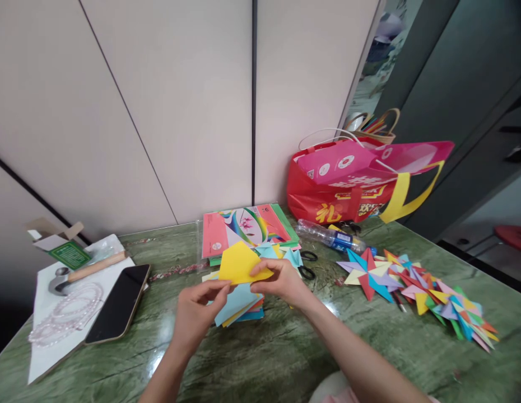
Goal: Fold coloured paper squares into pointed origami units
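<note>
Between my two hands a yellow sheet of folding paper (240, 264) is held up, with slanted folded edges at its top and right. My left hand (198, 305) pinches its lower left corner between thumb and fingers. On the right side, my right hand (281, 282) grips the other end, thumb below and fingers on top. Beneath the sheet lies a stack of coloured paper squares (239, 307), light blue on top, partly hidden by the hands. Behind it are folded light blue paper pieces (293, 256) and black-handled scissors (307, 272), whose blades are hidden.
Paper packs (214, 232) lie by the wall, near a plastic bottle (328, 235) and a red gift bag (302, 193). Multicoloured paper stars (370, 271) spread rightward. At left are a phone (120, 302), a hammer (96, 267), beads (71, 308) and a small green box (69, 254).
</note>
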`<state>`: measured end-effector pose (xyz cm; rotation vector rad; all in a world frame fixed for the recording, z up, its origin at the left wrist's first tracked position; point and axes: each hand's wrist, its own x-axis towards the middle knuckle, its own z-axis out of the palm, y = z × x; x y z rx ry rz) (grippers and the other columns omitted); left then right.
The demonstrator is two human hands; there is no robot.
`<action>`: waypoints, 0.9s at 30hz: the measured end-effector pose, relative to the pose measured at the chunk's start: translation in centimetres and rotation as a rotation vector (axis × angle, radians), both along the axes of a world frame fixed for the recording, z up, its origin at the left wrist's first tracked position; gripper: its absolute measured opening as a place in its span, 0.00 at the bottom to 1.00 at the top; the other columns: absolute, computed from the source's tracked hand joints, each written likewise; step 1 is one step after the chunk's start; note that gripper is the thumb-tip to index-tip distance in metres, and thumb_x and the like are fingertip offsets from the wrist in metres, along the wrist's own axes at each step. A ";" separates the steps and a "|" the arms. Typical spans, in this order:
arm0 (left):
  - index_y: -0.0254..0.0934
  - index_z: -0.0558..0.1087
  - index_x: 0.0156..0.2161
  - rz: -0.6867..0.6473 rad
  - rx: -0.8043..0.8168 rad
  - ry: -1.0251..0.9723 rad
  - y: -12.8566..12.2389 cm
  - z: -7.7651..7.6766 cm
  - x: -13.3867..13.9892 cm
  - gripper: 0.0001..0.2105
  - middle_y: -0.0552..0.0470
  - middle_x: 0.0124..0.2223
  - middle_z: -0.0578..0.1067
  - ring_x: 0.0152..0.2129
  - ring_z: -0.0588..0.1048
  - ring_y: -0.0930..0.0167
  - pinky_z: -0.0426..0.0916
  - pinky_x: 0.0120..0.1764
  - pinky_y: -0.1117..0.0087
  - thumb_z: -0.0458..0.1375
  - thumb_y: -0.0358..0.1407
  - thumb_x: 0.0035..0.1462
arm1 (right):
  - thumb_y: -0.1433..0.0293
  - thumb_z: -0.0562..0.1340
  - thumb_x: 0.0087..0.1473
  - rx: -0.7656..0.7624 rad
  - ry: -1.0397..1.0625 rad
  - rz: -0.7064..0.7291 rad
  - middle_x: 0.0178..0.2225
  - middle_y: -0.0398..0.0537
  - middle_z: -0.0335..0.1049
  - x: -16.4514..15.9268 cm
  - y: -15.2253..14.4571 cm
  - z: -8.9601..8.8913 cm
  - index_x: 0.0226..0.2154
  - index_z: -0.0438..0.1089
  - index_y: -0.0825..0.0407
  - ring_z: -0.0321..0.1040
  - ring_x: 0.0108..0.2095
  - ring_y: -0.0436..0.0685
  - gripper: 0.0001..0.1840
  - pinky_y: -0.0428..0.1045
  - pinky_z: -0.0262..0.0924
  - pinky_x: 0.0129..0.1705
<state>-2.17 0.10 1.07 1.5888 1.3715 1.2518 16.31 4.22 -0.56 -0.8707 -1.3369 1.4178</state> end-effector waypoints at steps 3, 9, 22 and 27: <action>0.36 0.77 0.28 -0.005 0.005 0.027 -0.2 0.2 0.3 0.05 0.50 0.27 0.80 0.24 0.77 0.67 0.71 0.28 0.74 0.60 0.32 0.45 | 0.70 0.71 0.25 0.014 -0.028 -0.069 0.23 0.41 0.68 -0.3 -0.1 0.0 0.21 0.72 0.54 0.62 0.24 0.48 0.13 0.43 0.57 0.26; 0.38 0.78 0.31 -0.029 -0.028 -0.056 -0.3 0.3 0.8 0.06 0.51 0.29 0.80 0.27 0.78 0.66 0.72 0.33 0.72 0.61 0.32 0.45 | 0.66 0.70 0.31 -0.049 0.004 -0.171 0.18 0.42 0.69 -0.8 -0.4 -0.4 0.17 0.70 0.55 0.61 0.19 0.48 0.11 0.44 0.55 0.23; 0.37 0.78 0.32 -0.018 -0.094 -0.188 -0.3 0.5 1.2 0.07 0.51 0.29 0.80 0.28 0.78 0.65 0.73 0.35 0.71 0.61 0.32 0.44 | 0.66 0.69 0.34 -0.027 0.000 -0.265 0.17 0.43 0.69 -1.2 -1.1 0.1 0.18 0.68 0.56 0.62 0.19 0.48 0.12 0.43 0.55 0.22; 0.36 0.77 0.34 -0.019 -0.119 -0.244 -0.3 0.3 1.3 0.08 0.51 0.30 0.80 0.29 0.78 0.66 0.73 0.36 0.71 0.61 0.32 0.44 | 0.67 0.69 0.34 -0.021 -0.018 -0.289 0.17 0.43 0.69 -1.3 -1.2 0.3 0.18 0.67 0.56 0.62 0.19 0.48 0.11 0.43 0.56 0.22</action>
